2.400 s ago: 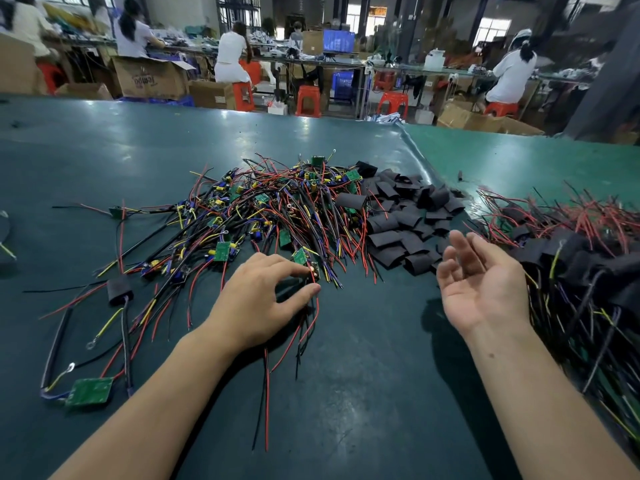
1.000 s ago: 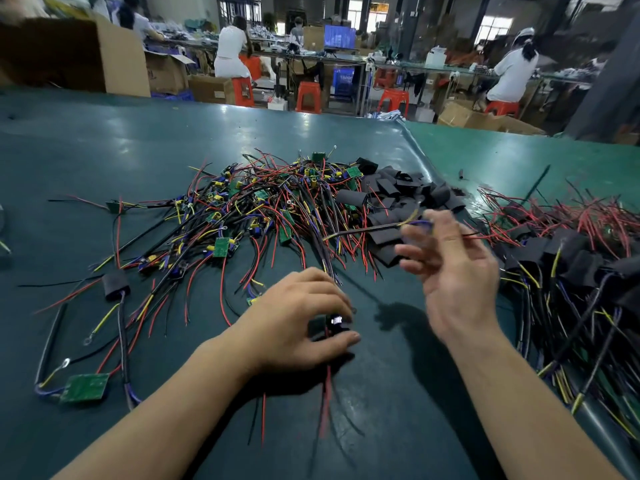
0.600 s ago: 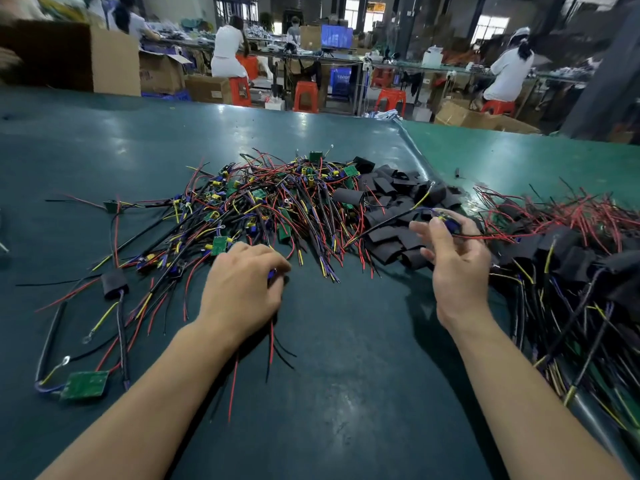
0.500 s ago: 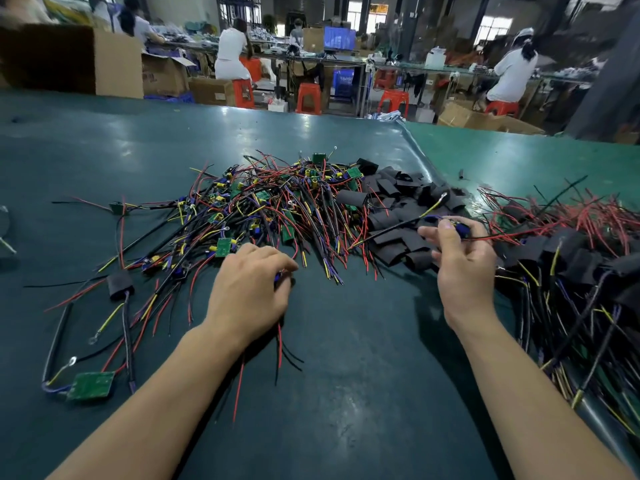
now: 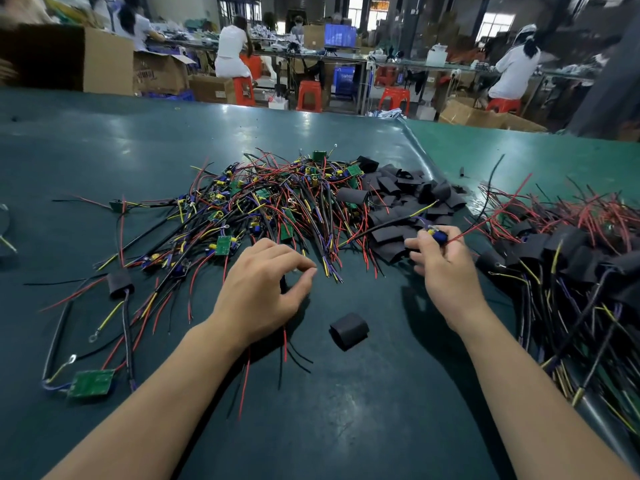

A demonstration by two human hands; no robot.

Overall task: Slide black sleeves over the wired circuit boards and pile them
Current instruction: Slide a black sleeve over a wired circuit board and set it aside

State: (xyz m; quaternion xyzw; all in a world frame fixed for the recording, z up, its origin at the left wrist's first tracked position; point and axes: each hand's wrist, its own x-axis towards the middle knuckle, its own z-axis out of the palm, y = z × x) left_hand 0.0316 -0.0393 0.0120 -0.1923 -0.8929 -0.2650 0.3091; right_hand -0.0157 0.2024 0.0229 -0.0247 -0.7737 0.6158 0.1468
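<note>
**Sleeving step: get the loose sleeve lined up first**

While the right hand [image 5: 446, 268] pinches a wired circuit board [image 5: 437, 234] by its blue part, just in front of the heap of black sleeves [image 5: 405, 202], the left hand [image 5: 258, 292] sits arched over some wire ends with fingers loosely curled, gripping nothing I can make out. One loose sleeve [image 5: 349, 330] lies on the bench [image 5: 346, 410] nearer the person than that heap, between both wrists. I'd grab that one, squeeze it open, feed wires through first, then the board. Finished ones sit right of the heap in a done pile [image 5: 568, 251].
</note>
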